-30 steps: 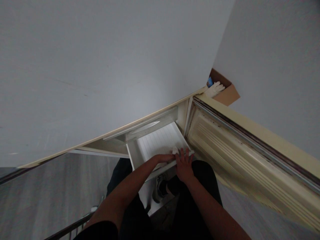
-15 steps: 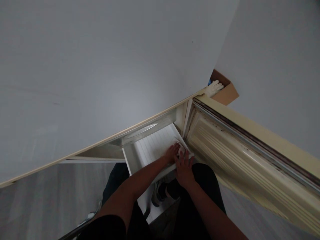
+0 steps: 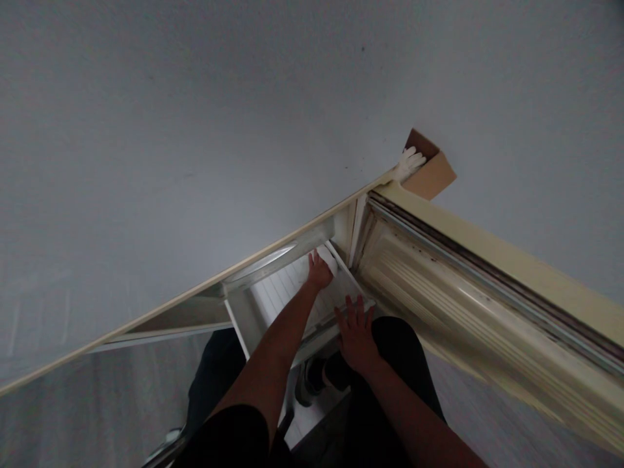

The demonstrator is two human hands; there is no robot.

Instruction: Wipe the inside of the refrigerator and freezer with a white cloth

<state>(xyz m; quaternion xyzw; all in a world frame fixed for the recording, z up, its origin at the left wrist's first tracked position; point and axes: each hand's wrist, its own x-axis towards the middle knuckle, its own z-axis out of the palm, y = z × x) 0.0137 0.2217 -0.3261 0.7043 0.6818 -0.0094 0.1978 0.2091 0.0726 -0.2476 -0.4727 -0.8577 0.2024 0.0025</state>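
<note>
A white pull-out drawer [image 3: 236, 320] with a ribbed bottom sticks out of the cabinet-like appliance below me. My left hand [image 3: 320, 272] reaches into its far right corner, pressing a white cloth [image 3: 328, 259] against the inside. The hand partly covers the cloth, and its fingers are bent around it. My right hand [image 3: 357, 328] rests on the front right edge of the drawer with its fingers spread, holding nothing else.
To the right stands the open, yellowed appliance door [image 3: 429, 279] with a dirty, dark-stained seal. Behind its hinge, a cardboard box [image 3: 433, 177] has a white glove [image 3: 410, 162] hanging over its rim. My legs flank the drawer above a grey wood-look floor [image 3: 131, 390].
My left hand has moved with the cloth from the drawer's front right corner to the far right corner. My right hand has stayed on the front edge.
</note>
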